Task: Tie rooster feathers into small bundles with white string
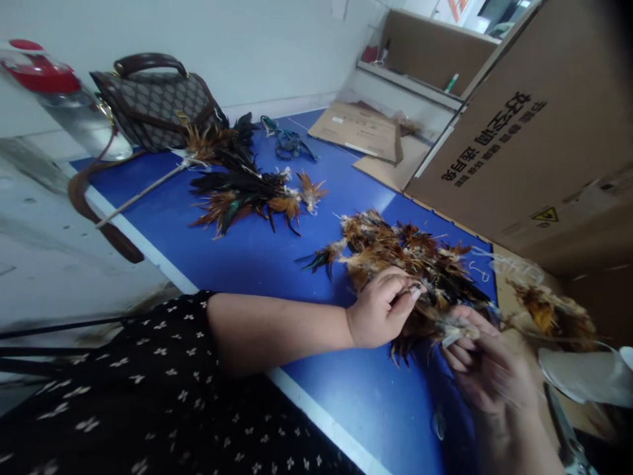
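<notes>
My left hand [383, 309] is closed in a pinch at the near edge of a pile of brown and black feathers [376, 241]. Something small and pale shows at its fingertips, too blurred to name. Lower and to the right, the fingers of my right hand [487, 363] close around the whitish quill end of a feather bunch [457, 330]. Dark feathers hang below, between the two hands. A small tuft with a green-black tip [324, 257] sticks out from the left side of the pile.
Farther left on the blue table [267, 264] lie a feather bunch [242, 194] and a feather duster with a stick [143, 194]. A handbag [158, 109] and a red-lidded bottle [74, 99] stand behind. Cardboard [519, 145] walls the right side, near scissors [566, 422].
</notes>
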`<state>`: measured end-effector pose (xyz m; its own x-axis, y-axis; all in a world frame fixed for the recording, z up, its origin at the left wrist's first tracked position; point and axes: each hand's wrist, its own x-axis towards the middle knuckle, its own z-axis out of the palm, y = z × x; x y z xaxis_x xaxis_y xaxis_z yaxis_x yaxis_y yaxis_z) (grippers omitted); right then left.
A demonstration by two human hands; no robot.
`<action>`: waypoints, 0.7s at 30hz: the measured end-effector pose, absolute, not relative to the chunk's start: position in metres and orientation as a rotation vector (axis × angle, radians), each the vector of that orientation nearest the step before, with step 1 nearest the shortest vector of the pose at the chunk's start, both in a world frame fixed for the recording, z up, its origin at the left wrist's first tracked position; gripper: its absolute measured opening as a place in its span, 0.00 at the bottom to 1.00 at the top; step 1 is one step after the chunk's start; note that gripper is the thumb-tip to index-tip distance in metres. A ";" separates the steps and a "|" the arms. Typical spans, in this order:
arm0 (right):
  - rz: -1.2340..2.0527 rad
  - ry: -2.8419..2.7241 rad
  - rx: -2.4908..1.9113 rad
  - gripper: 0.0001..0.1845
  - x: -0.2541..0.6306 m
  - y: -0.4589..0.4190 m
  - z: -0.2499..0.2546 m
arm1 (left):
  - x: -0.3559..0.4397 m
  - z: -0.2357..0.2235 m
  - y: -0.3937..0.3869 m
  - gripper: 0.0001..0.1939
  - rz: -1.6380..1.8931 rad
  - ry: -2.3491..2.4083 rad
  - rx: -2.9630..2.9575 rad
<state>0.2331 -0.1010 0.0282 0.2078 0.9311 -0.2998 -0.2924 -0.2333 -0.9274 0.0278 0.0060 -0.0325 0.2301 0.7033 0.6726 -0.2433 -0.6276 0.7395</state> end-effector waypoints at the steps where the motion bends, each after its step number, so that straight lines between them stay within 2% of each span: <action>1: 1.352 -0.676 -1.319 0.24 0.230 -0.101 0.027 | 0.028 -0.032 0.007 0.15 1.473 0.431 1.699; 7: 1.355 -0.674 -1.334 0.24 0.219 -0.102 0.015 | 0.029 -0.032 0.008 0.20 0.816 0.420 1.536; 10: 1.294 -0.652 -1.350 0.24 0.222 -0.102 0.008 | 0.032 -0.035 0.007 0.26 0.569 0.362 1.352; 17: 1.189 -0.694 -1.304 0.27 0.227 -0.106 0.005 | 0.032 -0.038 0.008 0.30 0.440 0.353 1.094; 21: 1.096 -0.725 -1.338 0.26 0.223 -0.106 0.003 | 0.033 -0.041 0.012 0.26 0.423 0.417 0.990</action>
